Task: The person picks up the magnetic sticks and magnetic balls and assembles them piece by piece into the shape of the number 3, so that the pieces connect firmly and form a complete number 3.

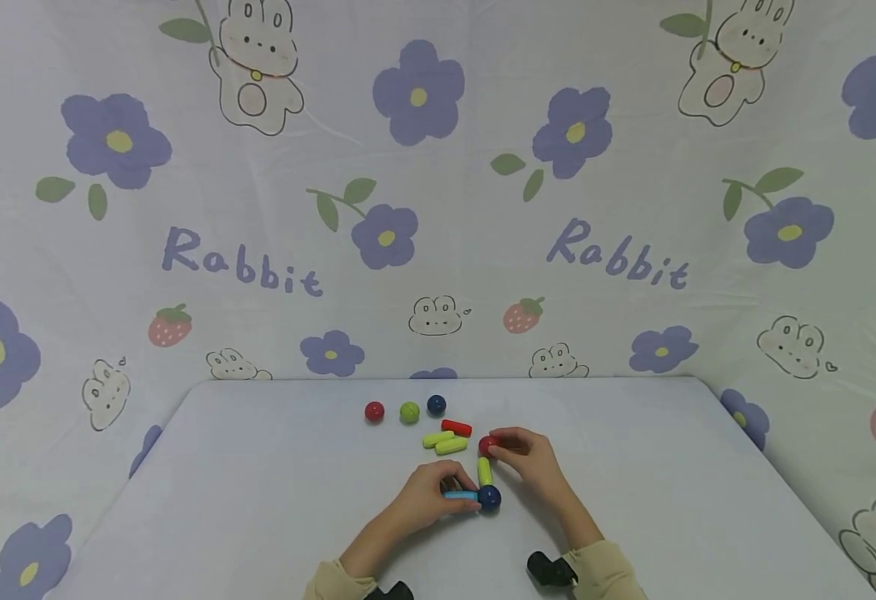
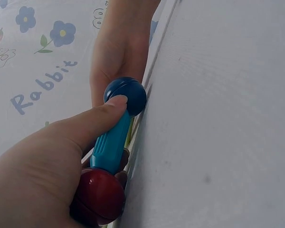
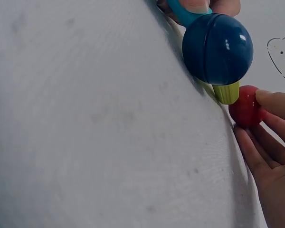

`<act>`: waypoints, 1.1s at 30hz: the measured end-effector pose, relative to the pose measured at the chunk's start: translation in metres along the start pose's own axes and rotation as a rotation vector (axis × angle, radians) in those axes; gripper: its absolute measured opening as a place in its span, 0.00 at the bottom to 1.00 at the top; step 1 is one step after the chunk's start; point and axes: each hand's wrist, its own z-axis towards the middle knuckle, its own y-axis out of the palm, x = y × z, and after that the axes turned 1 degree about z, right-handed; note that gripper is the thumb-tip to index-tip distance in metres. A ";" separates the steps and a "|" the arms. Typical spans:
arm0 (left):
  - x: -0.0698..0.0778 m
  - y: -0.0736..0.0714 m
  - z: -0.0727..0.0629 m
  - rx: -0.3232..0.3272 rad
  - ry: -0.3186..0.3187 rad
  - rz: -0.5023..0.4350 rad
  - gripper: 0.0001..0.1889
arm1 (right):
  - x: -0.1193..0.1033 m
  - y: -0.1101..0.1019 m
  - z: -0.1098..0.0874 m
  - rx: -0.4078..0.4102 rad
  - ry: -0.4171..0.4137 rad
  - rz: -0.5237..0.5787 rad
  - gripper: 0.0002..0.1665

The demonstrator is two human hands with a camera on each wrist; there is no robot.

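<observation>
My left hand [image 1: 426,498] grips a light-blue toy rod [image 1: 460,495] between thumb and fingers, thumb tip on the dark-blue ball [image 1: 489,498] at the rod's right end. At its other end sits a red ball [image 2: 100,195] under the palm, hidden in the head view. A yellow-green rod [image 1: 485,472] runs from the dark-blue ball away from the body. With thumb and fingertips, my right hand [image 1: 533,460] pinches another red ball [image 3: 246,107] right at that rod's far end.
Beyond the left hand lie two yellow-green rods [image 1: 450,446] and a red rod [image 1: 456,428]. Farther back stand a red ball [image 1: 374,412], a green ball [image 1: 409,412] and a dark-blue ball [image 1: 436,405]. The white table [image 1: 257,467] meets a patterned cloth [image 1: 475,183] behind.
</observation>
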 end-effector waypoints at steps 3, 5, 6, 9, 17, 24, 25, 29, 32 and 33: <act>0.000 0.000 0.000 0.001 0.005 0.006 0.10 | 0.008 0.000 0.004 -0.008 0.002 0.017 0.18; 0.000 0.000 0.000 0.001 0.007 0.006 0.10 | 0.010 0.000 0.004 -0.022 0.007 0.036 0.19; 0.000 0.000 0.000 0.000 0.007 0.005 0.11 | 0.010 0.000 0.004 -0.028 0.015 0.051 0.19; 0.000 0.000 0.000 -0.006 0.009 0.000 0.13 | 0.010 -0.001 0.003 -0.037 0.022 0.075 0.20; -0.004 0.001 0.001 -0.047 0.071 -0.009 0.20 | 0.002 -0.001 -0.001 -0.041 0.046 0.081 0.21; -0.003 -0.002 0.000 -0.126 0.096 0.001 0.19 | 0.013 0.000 0.004 -0.019 0.037 0.091 0.19; -0.003 -0.002 0.000 -0.134 0.084 -0.007 0.19 | 0.013 0.000 0.004 -0.020 0.036 0.096 0.19; -0.002 -0.002 0.000 -0.142 0.067 -0.026 0.19 | 0.014 0.000 0.004 -0.036 0.038 0.119 0.19; -0.002 -0.002 0.000 -0.142 0.067 -0.027 0.19 | 0.015 0.000 0.004 -0.040 0.030 0.123 0.20; -0.002 -0.002 0.000 -0.140 0.069 -0.027 0.19 | 0.015 -0.001 0.004 -0.041 0.029 0.123 0.20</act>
